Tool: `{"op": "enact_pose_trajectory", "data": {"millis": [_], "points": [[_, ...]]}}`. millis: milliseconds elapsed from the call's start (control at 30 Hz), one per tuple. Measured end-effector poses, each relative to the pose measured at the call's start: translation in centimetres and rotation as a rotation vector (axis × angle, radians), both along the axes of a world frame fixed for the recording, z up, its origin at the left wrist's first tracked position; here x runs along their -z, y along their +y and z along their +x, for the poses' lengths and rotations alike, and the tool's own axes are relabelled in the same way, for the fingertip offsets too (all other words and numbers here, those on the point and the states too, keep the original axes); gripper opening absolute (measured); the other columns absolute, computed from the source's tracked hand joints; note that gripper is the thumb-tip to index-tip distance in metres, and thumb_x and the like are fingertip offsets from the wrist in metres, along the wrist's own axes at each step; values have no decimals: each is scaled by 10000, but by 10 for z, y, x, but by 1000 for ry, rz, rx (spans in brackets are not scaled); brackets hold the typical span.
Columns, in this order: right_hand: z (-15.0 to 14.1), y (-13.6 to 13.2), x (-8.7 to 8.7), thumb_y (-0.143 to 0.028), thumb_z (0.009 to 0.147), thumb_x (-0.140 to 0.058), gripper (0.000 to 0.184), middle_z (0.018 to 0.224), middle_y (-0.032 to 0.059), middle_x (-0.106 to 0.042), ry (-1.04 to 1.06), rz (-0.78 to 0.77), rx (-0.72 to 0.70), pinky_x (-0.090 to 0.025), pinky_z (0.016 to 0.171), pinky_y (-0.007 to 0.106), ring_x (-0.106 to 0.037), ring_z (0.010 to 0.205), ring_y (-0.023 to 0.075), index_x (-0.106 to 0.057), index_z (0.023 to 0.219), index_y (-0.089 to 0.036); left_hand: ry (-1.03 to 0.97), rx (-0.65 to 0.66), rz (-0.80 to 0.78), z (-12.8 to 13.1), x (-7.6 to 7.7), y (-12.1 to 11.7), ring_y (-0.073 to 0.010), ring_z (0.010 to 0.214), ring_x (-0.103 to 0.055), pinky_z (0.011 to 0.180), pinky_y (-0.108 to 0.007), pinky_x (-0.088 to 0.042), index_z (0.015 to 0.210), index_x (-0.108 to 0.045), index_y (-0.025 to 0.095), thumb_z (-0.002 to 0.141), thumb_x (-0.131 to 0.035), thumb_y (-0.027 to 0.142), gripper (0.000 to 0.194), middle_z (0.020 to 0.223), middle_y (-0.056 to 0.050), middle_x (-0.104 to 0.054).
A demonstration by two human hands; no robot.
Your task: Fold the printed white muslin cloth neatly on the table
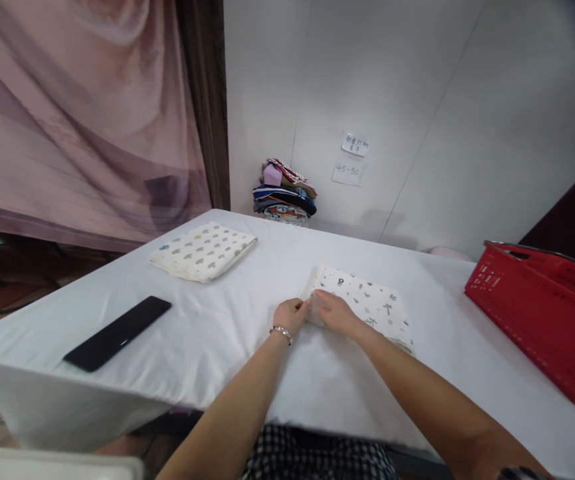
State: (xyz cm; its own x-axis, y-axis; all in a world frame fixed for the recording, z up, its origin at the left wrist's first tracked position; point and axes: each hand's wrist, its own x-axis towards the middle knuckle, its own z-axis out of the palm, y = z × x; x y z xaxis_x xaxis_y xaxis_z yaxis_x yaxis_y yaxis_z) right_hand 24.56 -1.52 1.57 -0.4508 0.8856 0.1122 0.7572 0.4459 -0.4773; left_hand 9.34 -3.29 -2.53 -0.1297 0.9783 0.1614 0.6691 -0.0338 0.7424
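Observation:
A folded white cloth with small grey prints lies flat on the table in front of me. At its left edge my left hand is closed, pinching the near-left corner between thumb and fingers. My right hand comes over the cloth from the near side, its fingers bent around the same left edge, close to the left fingertips. The part of the cloth under the right hand is hidden. Farther left lies a second folded white cloth with rows of grey prints, touched by neither hand.
A long black flat object lies at the left of the white-covered table. A red plastic basket stands on the right. Beyond the far edge is a stack of folded fabrics by the wall, which bears two paper notes.

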Motion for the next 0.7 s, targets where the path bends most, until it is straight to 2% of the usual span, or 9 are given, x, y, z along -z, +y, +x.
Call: {"op": "enact_pose_trajectory", "data": {"millis": [100,233,400,533,700], "points": [[2,24,-2,-173,804,-386,351,1161,44,-590,5,46,106,-372,903,313,-509,1082,196,-584,1091,-214,-13,11,-12,0,-1,-1,-105,619,-519,564,-209,-321,650,-630,208,815,-404,453,372,650,7,-628],[-1,44,-3,-139,806,-369,324,1050,25,-637,-141,76,57,-380,819,262,-550,979,175,-622,988,-226,-7,24,-26,1,-2,-2,-113,665,-543,588,-213,-341,709,-629,215,776,-474,474,309,715,8,-645],[-9,53,-4,-134,796,-428,253,994,49,-622,-332,115,-45,-345,744,234,-542,929,165,-607,958,-208,63,2,-55,3,-2,-1,-122,668,-541,569,-225,-329,718,-603,219,743,-524,453,248,719,10,-627],[-9,57,-2,-171,816,-445,200,964,43,-619,-355,122,-17,-321,687,231,-540,882,157,-571,970,-198,88,-1,-53,4,-2,0,-125,671,-541,575,-230,-329,710,-586,220,745,-524,419,212,709,12,-614],[-6,62,1,-200,823,-447,123,851,26,-621,-322,122,-2,-293,627,233,-531,790,152,-564,858,-193,98,5,-46,4,-3,1,-131,683,-539,581,-234,-329,703,-578,217,746,-523,393,189,711,9,-612]]}}
